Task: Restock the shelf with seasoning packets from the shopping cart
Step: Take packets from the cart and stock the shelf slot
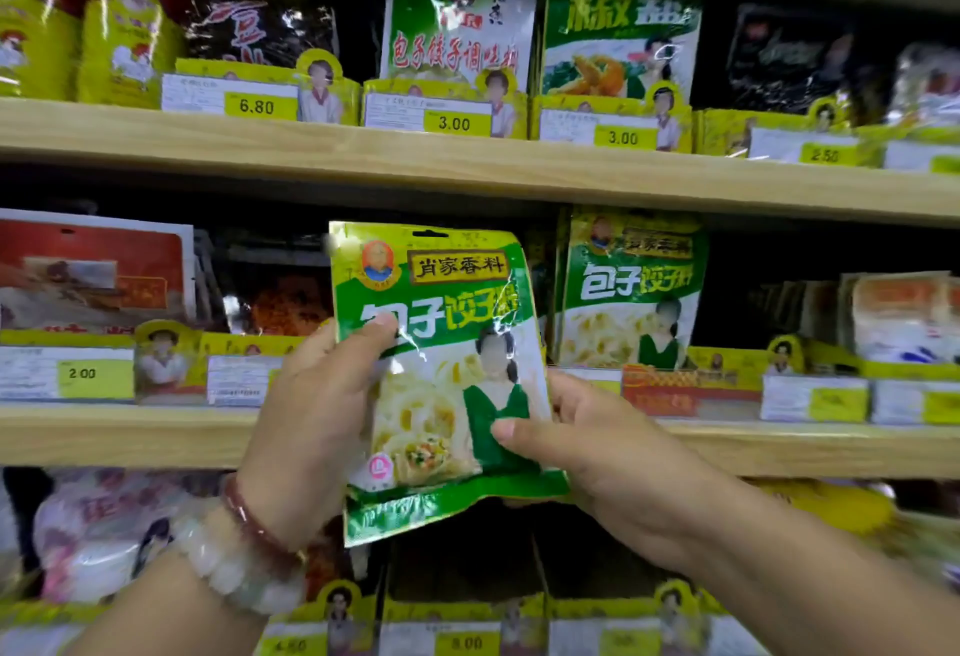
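left hand (317, 395) + right hand (597, 447): both grip green seasoning packet (441, 369); matching packet (631, 286) on shelf (156, 434)

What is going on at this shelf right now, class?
A person is holding a green seasoning packet upright in front of wooden shop shelves. The left hand grips its left edge, the right hand its lower right side. A matching packet already stands on the middle shelf just to the right. The held one is not yet shelved.
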